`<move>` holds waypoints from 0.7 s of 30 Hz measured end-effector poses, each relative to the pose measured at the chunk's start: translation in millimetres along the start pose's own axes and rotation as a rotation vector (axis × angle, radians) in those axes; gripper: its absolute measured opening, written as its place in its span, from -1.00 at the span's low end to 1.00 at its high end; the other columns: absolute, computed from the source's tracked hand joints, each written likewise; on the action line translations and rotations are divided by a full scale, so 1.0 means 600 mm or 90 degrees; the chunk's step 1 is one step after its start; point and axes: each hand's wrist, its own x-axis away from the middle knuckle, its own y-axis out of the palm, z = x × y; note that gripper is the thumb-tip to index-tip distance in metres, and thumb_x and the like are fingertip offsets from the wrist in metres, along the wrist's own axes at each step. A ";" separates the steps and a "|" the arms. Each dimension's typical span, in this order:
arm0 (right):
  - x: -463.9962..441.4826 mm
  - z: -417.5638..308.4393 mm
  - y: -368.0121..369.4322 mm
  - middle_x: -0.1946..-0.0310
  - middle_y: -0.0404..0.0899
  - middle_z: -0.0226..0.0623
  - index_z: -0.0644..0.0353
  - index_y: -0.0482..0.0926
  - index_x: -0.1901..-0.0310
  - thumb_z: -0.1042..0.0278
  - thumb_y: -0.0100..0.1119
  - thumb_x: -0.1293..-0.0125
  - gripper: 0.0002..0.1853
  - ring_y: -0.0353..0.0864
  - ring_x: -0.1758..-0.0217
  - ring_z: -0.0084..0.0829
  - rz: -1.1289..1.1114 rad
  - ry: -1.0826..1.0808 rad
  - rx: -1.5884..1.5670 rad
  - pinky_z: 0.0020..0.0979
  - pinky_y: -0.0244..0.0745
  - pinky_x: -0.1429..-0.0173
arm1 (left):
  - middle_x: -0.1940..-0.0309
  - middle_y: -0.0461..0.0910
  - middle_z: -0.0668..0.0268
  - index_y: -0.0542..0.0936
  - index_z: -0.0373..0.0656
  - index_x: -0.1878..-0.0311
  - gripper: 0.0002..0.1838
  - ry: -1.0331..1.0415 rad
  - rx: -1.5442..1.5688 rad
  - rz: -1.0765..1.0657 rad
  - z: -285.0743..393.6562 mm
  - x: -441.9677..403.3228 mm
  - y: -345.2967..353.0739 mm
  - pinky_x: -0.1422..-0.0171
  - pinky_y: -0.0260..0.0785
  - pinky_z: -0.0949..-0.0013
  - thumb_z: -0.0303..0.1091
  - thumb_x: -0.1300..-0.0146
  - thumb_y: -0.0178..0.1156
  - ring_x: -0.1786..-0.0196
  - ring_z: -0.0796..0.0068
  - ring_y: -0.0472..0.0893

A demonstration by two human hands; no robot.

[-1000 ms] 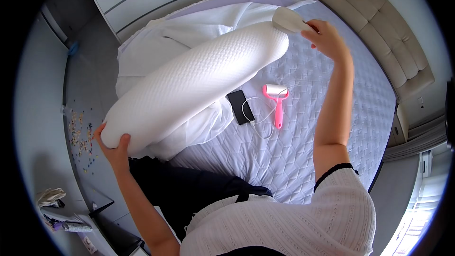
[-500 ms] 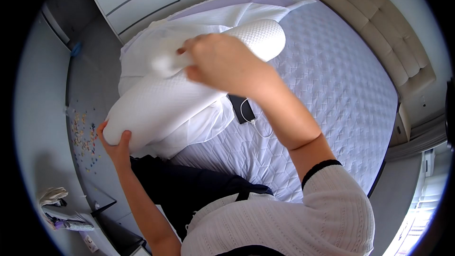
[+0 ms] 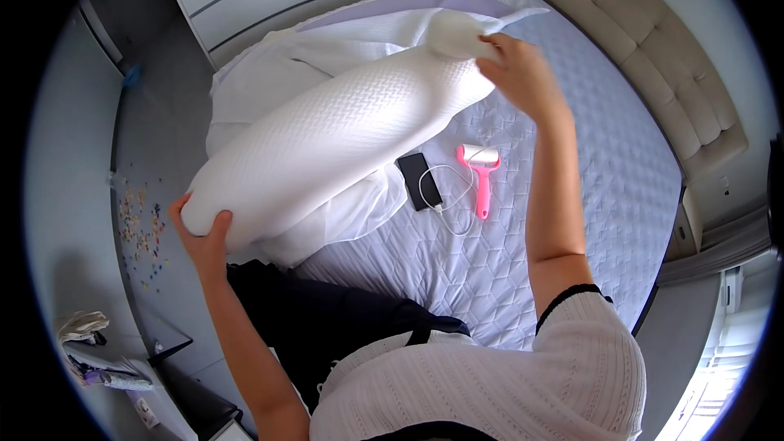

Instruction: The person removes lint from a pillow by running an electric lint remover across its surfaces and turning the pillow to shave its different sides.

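Observation:
A long white pillow (image 3: pixel 327 131) with a woven-textured cover is held tilted above the bed. My left hand (image 3: pixel 204 233) grips its near-left end, thumb on the front face and fingers around the edge. At the far-right end, my right hand (image 3: pixel 523 73) has its fingers closed on a rounded white piece (image 3: pixel 456 34), too blurred to tell its kind, against the pillow. On the bed below lie a pink-handled lint roller (image 3: pixel 483 188) and a black power bank or phone (image 3: pixel 418 181) with a white cable (image 3: pixel 457 233).
A quilted lavender mattress cover (image 3: pixel 604 171) spreads over the bed. Crumpled white bedding (image 3: pixel 343 220) lies under the pillow. Beyond stand a padded headboard (image 3: pixel 645 41) and white drawers (image 3: pixel 253 0). Small colourful pieces (image 3: pixel 143 229) are scattered on the floor at left.
My right hand has swept from the pillow's middle to its far-right end with the white piece. The lint roller has come into view. My left hand keeps its grip.

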 end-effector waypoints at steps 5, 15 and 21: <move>0.013 0.024 -0.013 0.18 0.68 0.13 0.24 0.66 -0.07 0.25 0.22 -0.17 -0.57 0.69 0.13 0.08 0.046 0.186 -0.014 -0.10 0.58 -0.02 | -0.09 0.43 0.22 0.39 -0.07 -0.20 -0.24 0.018 0.010 -0.006 -0.012 -0.001 -0.004 -0.29 0.34 0.18 -0.24 0.09 0.53 -0.19 0.25 0.45; 0.038 -0.126 0.019 0.18 0.71 0.01 0.31 0.63 -0.07 0.40 0.34 -0.18 -0.59 0.72 0.21 -0.13 -0.002 -0.039 -0.129 -0.28 0.57 0.06 | -0.07 0.43 0.23 0.39 -0.07 -0.19 -0.25 0.014 0.029 -0.013 -0.006 0.004 -0.004 -0.25 0.38 0.19 -0.24 0.09 0.56 -0.16 0.27 0.47; 0.043 -0.127 0.023 0.14 0.69 0.00 0.26 0.63 -0.01 0.38 0.34 -0.15 -0.64 0.69 0.13 0.00 0.023 -0.049 -0.122 -0.16 0.58 0.02 | -0.09 0.42 0.21 0.39 -0.07 -0.21 -0.21 0.017 0.007 -0.012 -0.001 0.011 -0.007 -0.25 0.38 0.18 -0.22 0.11 0.58 -0.18 0.26 0.46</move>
